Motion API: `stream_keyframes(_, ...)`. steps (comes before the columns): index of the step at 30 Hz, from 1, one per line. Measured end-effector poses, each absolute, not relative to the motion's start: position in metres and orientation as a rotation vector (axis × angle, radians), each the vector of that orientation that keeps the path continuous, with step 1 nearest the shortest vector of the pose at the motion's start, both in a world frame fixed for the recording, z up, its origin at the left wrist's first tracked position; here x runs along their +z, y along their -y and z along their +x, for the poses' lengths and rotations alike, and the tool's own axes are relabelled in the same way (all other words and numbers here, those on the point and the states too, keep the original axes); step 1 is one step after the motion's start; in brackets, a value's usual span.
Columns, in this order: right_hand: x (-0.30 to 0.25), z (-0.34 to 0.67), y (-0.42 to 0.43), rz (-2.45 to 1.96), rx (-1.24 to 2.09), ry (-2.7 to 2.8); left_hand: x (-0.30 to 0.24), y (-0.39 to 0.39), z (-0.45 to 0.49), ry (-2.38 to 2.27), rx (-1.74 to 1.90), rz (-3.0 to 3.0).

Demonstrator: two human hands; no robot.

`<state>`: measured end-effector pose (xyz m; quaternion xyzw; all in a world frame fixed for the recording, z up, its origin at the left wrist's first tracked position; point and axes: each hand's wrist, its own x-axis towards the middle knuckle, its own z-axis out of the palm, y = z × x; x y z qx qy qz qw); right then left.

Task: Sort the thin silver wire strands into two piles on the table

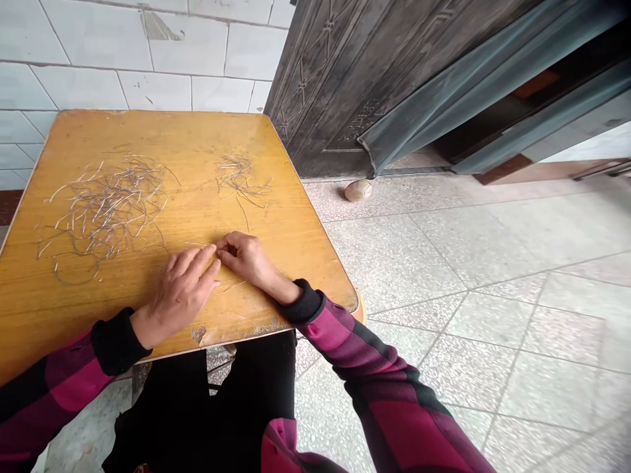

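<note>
Near the front of the wooden table [276, 289], both my hands rest close together. My left hand [180, 292] lies palm down with fingers stretched out, its fingertips close to my right hand. My right hand [252, 259] is closed in a pinch on a thin wire [197, 245]; the fingertips hide part of it. Another thin wire [231, 287] shows on the tabletop just below the hands. A large loose tangle of short wires [116, 203] spreads over the left side. A smaller bunch of wires [239, 176] lies beyond my right hand.
White wall tiles [187, 52] stand behind the table. To the right are a dark carved door [345, 79] and a grey-blue curtain [444, 85]. A round pale object [358, 190] sits on the speckled floor [419, 256] near the doorway.
</note>
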<state>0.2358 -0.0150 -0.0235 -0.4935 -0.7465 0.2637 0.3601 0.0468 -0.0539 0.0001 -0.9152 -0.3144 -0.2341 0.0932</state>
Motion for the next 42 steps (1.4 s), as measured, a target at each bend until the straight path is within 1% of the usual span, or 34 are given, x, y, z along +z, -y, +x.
stream_keyframes(3, -0.025, 0.237, 0.013, -1.255, 0.675, 1.936, -0.001, 0.056, 0.046, 0.689, -0.694, -2.884)
stream_keyframes(5, -0.025, 0.238, 0.011, -1.26, 0.67, 1.947, -0.002, 0.058, 0.046, 0.634, -0.634, -2.969)
stream_keyframes(14, -0.024, 0.241, 0.005, -1.214, 0.737, 1.983, 0.004, 0.067, 0.05, 0.66, -0.402, -2.925)
stream_keyframes(19, -0.024, 0.241, 0.005, -1.213, 0.754, 1.966, 0.0, 0.071, 0.052, 0.688, -0.424, -2.861)
stream_keyframes(25, -0.024, 0.243, 0.005, -1.228, 0.738, 1.95, 0.005, 0.066, 0.046, 0.684, -0.399, -2.922)
stream_keyframes(30, -0.024, 0.244, 0.004, -1.247, 0.841, 1.832, 0.011, 0.058, 0.041, 0.633, -0.396, -2.941)
stream_keyframes(32, -0.023, 0.245, 0.003, -1.247, 0.92, 1.762, 0.008, 0.053, 0.038, 0.77, -0.536, -2.985)
stream_keyframes(33, -0.023, 0.245, 0.003, -1.25, 0.958, 1.726, 0.005, 0.05, 0.036, 0.904, -0.671, -3.01)
stream_keyframes(35, -0.021, 0.246, 0.002, -1.254, 1.026, 1.649, 0.001, 0.045, 0.034, 1.271, -1.002, -3.055)
stream_keyframes(37, -0.019, 0.247, 0.001, -1.252, 1.08, 1.575, -0.001, 0.042, 0.033, 1.697, -1.216, -3.14)
stream_keyframes(40, -0.018, 0.246, 0.001, -1.242, 1.091, 1.512, 0.003, 0.041, 0.037, 2.374, -1.24, -3.348)
stream_keyframes(42, -0.018, 0.245, 0.001, -1.231, 1.07, 1.511, 0.007, 0.043, 0.04, 2.777, -1.333, -3.343)
